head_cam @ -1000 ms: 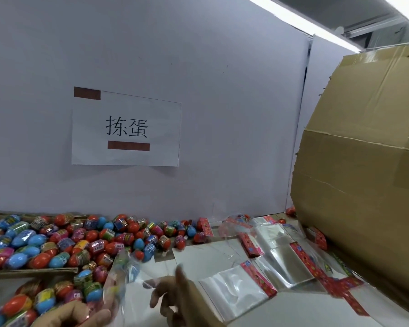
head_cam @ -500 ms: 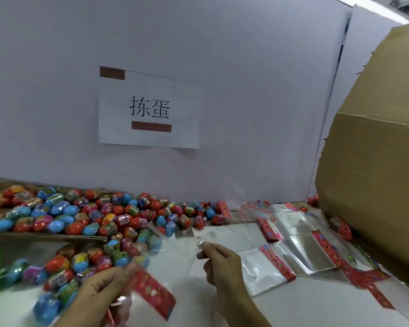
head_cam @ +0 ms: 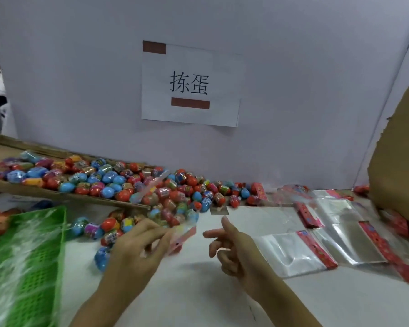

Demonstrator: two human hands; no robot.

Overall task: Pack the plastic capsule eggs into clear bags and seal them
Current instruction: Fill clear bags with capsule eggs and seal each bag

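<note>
Capsule eggs [head_cam: 109, 182] lie heaped across the middle left of the frame, glossy and mostly blue, red and pink, many with printed bands, and blurred at the near edge. Our left hand [head_cam: 137, 246] sits at lower centre with its fingers curled, pinching the red header strip of a clear bag [head_cam: 172, 223] that rises toward the pile; motion blur hides whether any eggs are inside it. Our right hand [head_cam: 234, 246] hangs just beside it, apart from the bag, fingers loosely spread with the forefinger raised, holding nothing. Many of the eggs rest in a shallow cardboard tray [head_cam: 64, 197] running from the upper left, and the rest spill over its near edge onto the white table [head_cam: 198, 291]. A green plastic basket [head_cam: 26, 263] fills the lower left corner; we cannot tell its contents. Empty clear bags [head_cam: 316, 246] with red headers lie flat at the right, near a large cardboard box [head_cam: 399, 166]. A paper sign [head_cam: 191, 83] hangs on the grey wall above.
</note>
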